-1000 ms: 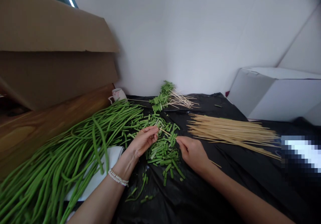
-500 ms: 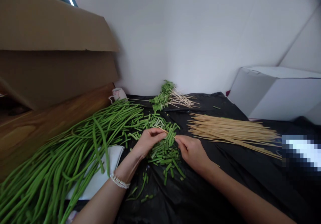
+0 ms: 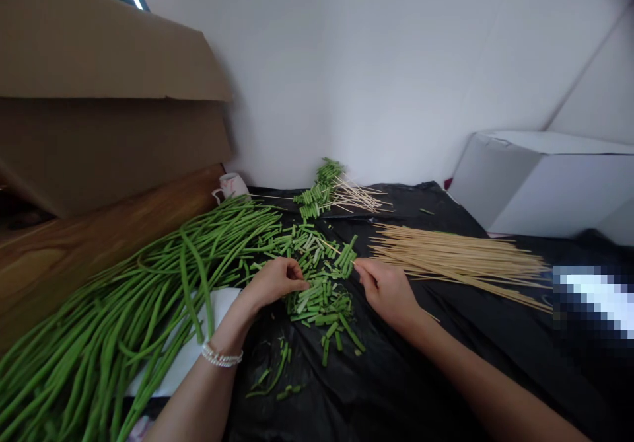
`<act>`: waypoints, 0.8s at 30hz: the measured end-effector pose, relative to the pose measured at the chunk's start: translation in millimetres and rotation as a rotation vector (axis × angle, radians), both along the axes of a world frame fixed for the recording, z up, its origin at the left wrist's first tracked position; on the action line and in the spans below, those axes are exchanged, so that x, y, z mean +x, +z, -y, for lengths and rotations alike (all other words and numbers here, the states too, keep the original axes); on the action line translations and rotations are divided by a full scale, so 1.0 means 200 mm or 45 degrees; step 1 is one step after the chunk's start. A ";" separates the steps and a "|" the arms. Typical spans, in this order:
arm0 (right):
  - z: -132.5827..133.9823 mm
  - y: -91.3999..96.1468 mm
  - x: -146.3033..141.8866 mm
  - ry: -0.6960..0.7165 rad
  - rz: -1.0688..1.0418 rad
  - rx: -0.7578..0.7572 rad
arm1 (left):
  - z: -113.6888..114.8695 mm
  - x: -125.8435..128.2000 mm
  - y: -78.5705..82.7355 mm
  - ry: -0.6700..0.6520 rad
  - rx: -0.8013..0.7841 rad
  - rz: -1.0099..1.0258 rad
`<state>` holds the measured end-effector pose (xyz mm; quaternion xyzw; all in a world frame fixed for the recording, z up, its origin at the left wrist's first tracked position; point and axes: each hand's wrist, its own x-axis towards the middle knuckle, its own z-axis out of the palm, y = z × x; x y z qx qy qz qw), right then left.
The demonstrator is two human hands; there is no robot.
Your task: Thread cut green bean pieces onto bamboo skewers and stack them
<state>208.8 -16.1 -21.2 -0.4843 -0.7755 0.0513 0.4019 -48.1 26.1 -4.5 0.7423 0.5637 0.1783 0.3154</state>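
Observation:
Between the fingers of my right hand [image 3: 389, 290] is a thin bamboo skewer [image 3: 331, 246], its tip pointing up to the left. Several cut green bean pieces [image 3: 345, 260] are threaded crosswise on it, near my fingertips. My left hand [image 3: 277, 282] is apart from the skewer, thumb and fingers pinched at the left edge of a heap of cut long bean pieces [image 3: 324, 296]. Whether a piece sits in that pinch is hidden. A white beaded bracelet [image 3: 222, 356] circles my left wrist.
Whole long beans [image 3: 148, 296] lie at the left, partly over a white sheet [image 3: 185, 363]. Bare skewers [image 3: 456, 254] lie at the right. Filled skewers [image 3: 317, 197] are stacked at the back beside a mug [image 3: 232, 185]. A cardboard box [image 3: 113, 65] and white box [image 3: 535, 184] flank the black-covered surface [image 3: 396, 382].
My left hand has let go of the skewer's tip end and moved down and left to the cut pieces. My right hand still holds the skewer, shifted slightly right.

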 end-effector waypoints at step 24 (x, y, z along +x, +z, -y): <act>0.00 -0.01 0.00 -0.006 0.030 -0.040 | 0.08 0.15 0.01 -0.192 0.562 -0.482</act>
